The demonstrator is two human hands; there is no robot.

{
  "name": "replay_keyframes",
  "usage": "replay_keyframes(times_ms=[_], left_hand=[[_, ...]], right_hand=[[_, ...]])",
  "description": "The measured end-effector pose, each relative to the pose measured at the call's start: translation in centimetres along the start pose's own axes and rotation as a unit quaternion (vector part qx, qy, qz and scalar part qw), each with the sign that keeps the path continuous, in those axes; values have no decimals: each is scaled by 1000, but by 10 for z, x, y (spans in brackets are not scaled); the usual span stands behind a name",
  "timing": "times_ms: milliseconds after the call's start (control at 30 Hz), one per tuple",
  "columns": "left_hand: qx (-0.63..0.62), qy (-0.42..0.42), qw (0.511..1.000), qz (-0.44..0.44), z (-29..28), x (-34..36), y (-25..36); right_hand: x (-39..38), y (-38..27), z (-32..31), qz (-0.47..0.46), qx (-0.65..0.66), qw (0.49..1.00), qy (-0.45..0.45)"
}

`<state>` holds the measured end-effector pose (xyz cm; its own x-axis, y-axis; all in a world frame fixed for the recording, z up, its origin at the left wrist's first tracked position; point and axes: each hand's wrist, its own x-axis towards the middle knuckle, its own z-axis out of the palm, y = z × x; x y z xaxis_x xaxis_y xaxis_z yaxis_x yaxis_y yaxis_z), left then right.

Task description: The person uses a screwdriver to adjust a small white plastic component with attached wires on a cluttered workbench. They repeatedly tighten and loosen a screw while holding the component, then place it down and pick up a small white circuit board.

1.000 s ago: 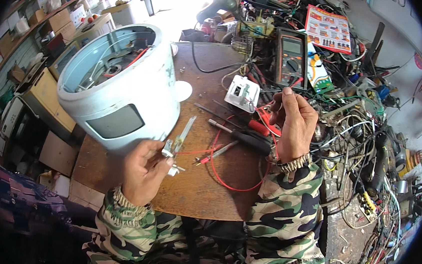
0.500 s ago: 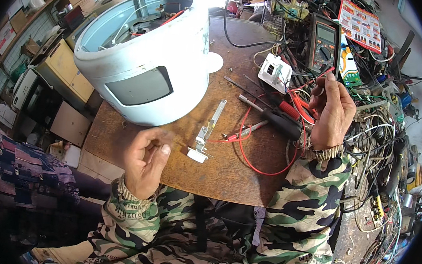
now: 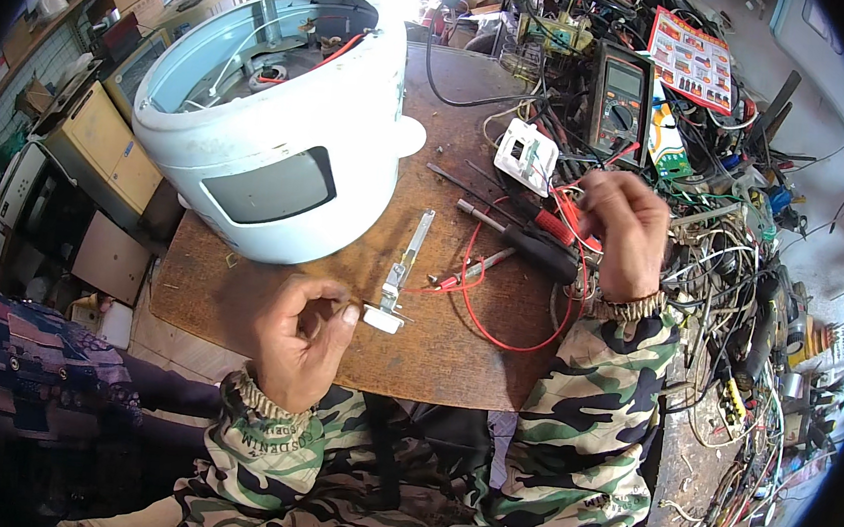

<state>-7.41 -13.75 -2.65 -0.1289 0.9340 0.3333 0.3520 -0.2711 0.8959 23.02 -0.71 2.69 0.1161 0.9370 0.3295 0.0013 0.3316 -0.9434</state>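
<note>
A slim metal latch-like part with a white end block (image 3: 384,317) lies on the wooden table in front of me. My left hand (image 3: 303,341) is just left of that block, thumb and forefinger pinched in a ring; whether they touch the part or hold something is unclear. My right hand (image 3: 630,232) hangs curled over the red leads and tools, its fingertips slightly blurred and their content hidden. A red test lead (image 3: 470,313) loops beside the part, its metal clip (image 3: 448,282) close to it. The multimeter (image 3: 621,105) stands beyond my right hand.
A large white round housing (image 3: 279,171) with a dark window fills the table's left. Screwdrivers (image 3: 534,248) and a white plastic cover (image 3: 526,156) lie right of centre. Tangled wires (image 3: 733,261) crowd the right side. A person in patterned clothing (image 3: 40,381) is at left.
My right hand has drawn down and away from the multimeter and curled. The left hand has come nearer the metal part and its thumb and forefinger have closed. The view has shifted slightly.
</note>
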Motion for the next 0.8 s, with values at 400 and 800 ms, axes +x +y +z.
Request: replay_keyframes(times_ms=[400,800], left_hand=[[195,-25,980,38,26,10,17],[225,-18,973,44,38,10,17]], right_hand=[[-9,7,22,30,-146,976,-160],[1,-8,-8,-70,55,975,204]])
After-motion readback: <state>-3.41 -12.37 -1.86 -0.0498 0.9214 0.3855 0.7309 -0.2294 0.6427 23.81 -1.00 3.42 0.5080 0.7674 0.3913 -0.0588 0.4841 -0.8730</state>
